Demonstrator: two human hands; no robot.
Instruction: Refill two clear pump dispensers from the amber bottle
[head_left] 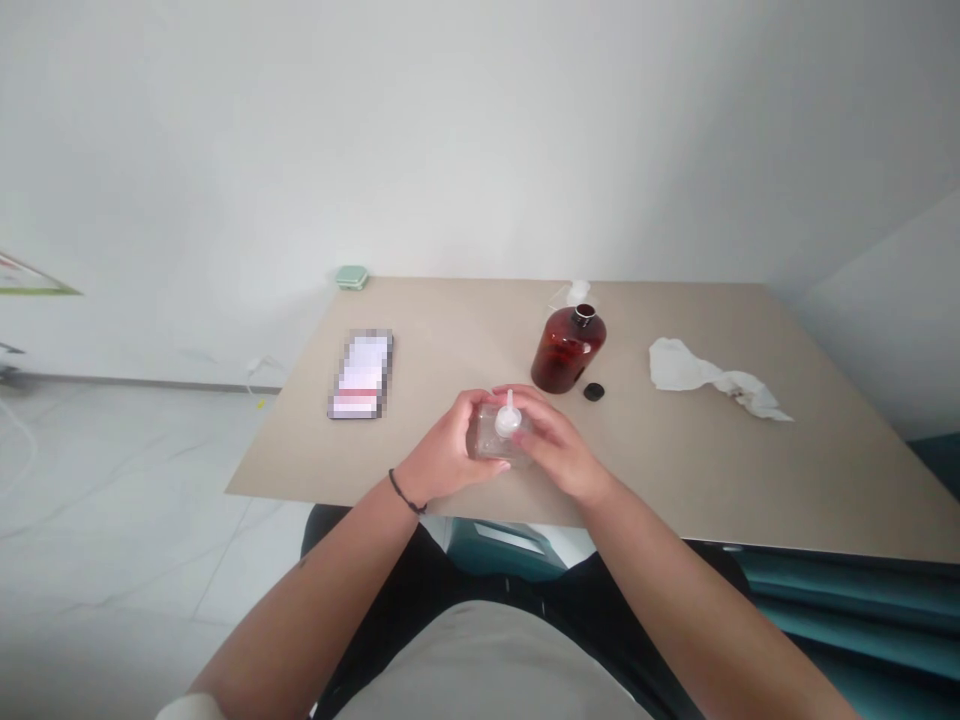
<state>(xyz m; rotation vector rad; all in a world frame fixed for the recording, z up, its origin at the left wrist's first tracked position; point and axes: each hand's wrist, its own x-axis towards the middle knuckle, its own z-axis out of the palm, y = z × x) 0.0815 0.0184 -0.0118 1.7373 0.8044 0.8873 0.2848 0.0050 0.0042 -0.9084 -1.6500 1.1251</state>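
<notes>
Currently, left hand (442, 447) and right hand (546, 442) both firmly grasp a clear square plastic bottle (499, 438) with white pump top (508, 420), held upright over the beige desk (697, 480); even two-sided grip suits steadiness, dark amber glass bottle (568, 350) just beyond.

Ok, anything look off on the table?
The amber glass bottle looks uncapped, with a black cap, probably its own, lying beside it on the table. A crumpled white tissue also sits loose to the right.
</notes>
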